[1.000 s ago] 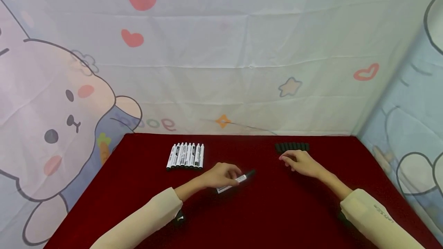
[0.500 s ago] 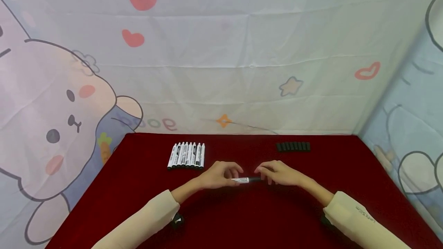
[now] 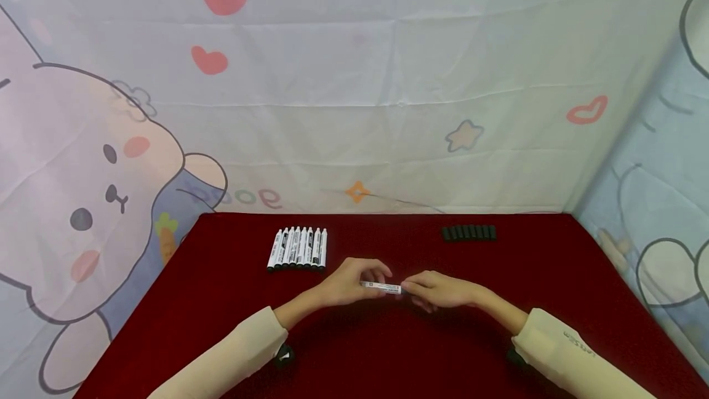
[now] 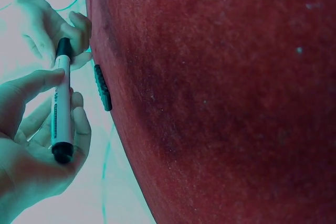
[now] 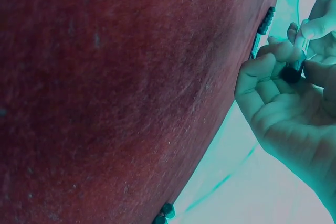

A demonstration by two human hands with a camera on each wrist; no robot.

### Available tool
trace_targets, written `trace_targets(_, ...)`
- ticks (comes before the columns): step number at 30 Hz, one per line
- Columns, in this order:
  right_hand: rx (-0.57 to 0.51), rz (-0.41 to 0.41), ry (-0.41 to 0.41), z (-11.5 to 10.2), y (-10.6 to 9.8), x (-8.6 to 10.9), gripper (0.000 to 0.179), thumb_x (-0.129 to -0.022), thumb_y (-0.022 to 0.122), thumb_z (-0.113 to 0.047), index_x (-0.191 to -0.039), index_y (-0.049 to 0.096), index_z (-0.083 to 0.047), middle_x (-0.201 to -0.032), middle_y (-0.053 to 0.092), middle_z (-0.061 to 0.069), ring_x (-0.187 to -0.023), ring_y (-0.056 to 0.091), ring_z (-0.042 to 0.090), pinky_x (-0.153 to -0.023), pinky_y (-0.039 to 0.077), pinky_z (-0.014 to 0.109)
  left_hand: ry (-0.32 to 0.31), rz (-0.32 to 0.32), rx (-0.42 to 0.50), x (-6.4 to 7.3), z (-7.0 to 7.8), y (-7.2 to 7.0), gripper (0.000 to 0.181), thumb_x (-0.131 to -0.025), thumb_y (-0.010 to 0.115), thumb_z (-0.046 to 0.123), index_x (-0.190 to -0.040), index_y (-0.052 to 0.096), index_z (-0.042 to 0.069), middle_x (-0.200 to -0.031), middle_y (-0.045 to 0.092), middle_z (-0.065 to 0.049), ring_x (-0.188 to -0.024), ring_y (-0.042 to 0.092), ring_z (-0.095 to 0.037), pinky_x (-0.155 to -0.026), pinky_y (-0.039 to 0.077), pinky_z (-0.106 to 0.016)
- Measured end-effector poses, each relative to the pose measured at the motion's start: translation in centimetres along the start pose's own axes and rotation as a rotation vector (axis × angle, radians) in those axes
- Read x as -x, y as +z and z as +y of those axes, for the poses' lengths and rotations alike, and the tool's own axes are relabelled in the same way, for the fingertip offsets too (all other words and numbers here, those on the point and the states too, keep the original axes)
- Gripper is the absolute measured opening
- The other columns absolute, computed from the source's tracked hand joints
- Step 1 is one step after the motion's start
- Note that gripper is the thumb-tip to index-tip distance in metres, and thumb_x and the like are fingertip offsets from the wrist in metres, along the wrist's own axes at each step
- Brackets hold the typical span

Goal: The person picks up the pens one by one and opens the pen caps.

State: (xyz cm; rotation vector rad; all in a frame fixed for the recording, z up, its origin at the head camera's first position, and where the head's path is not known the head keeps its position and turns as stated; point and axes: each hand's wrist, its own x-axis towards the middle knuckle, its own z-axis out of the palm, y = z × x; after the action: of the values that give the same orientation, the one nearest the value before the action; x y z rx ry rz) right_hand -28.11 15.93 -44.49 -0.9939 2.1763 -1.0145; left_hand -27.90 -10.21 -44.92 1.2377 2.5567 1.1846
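My left hand [image 3: 346,283] grips a marker pen [image 3: 383,287] by its white barrel, held level over the red cloth. In the left wrist view, the thumb lies along the marker [image 4: 62,103], and its black butt end points toward that camera. From the other side, my right hand [image 3: 445,290] pinches the black cap [image 4: 63,47] between thumb and fingers. The right wrist view shows the cap's end [image 5: 292,74] among the right fingertips, with the barrel partly hidden behind them.
Back left on the red cloth [image 3: 354,350] lies a row of several white markers [image 3: 297,249] without caps, tips pointing away. A row of several black caps [image 3: 469,233] sits at the back right. A printed curtain [image 3: 399,79] hangs behind and at the sides.
My right hand has moved left from near the cap row and now holds the marker's cap. The marker has turned from slanted to nearly level across the view; the left hand keeps its grip.
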Motion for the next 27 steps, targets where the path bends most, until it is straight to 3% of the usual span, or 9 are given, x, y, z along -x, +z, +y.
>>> trace_targets(3,-0.035,-0.02,0.023,0.0,0.1,-0.1,0.04,-0.113,0.036,-0.025,-0.121,0.064,0.003,-0.069,0.044,-0.005,-0.055,0.039,0.004,-0.054,0.037,0.017,-0.032,-0.004,0.004,0.0,0.2,0.0,0.029,-0.09,0.077,0.006,-0.117,0.07,-0.001,-0.098,0.074,-0.01,-0.082,0.068,-0.01,-0.075,0.054,-0.019)
trace_targets(9,0.005,-0.032,-0.001,0.3,0.5,-0.3,0.037,-0.113,0.038,-0.023,-0.116,0.065,0.002,-0.068,0.042,-0.009,-0.055,0.034,0.001,-0.053,0.032,0.015,-0.001,-0.051,-0.063,0.3,0.5,0.1,0.027,-0.094,0.072,0.007,-0.122,0.07,0.004,-0.105,0.074,-0.008,-0.09,0.067,-0.01,-0.08,0.053,-0.018)
trace_targets(15,0.131,0.043,-0.07,0.2,0.9,0.1,0.032,-0.112,0.039,-0.025,-0.103,0.063,-0.006,-0.077,0.045,-0.011,-0.065,0.04,-0.001,-0.062,0.039,0.017,0.041,-0.109,-0.14,1.0,0.6,0.2,0.026,-0.102,0.064,0.016,-0.126,0.071,0.011,-0.107,0.074,-0.001,-0.088,0.06,-0.003,-0.081,0.051,-0.017)
trace_targets(22,0.24,0.079,-0.192,0.1,1.7,0.7,0.032,-0.113,0.036,-0.024,-0.102,0.06,-0.006,-0.082,0.052,-0.004,-0.07,0.041,-0.004,-0.067,0.045,0.018,0.058,-0.164,-0.2,1.9,0.9,0.1,0.032,-0.108,0.053,0.023,-0.135,0.066,0.012,-0.107,0.071,0.001,-0.087,0.056,-0.001,-0.083,0.05,-0.018)
trace_targets(27,0.311,0.116,-0.216,-0.1,2.0,0.8,0.029,-0.113,0.037,-0.026,-0.103,0.059,-0.009,-0.081,0.056,0.0,-0.07,0.043,-0.005,-0.068,0.047,0.016,0.107,-0.169,-0.144,2.1,0.8,-0.2,0.03,-0.108,0.053,0.021,-0.131,0.068,0.009,-0.112,0.074,-0.003,-0.096,0.064,-0.004,-0.088,0.053,-0.018)
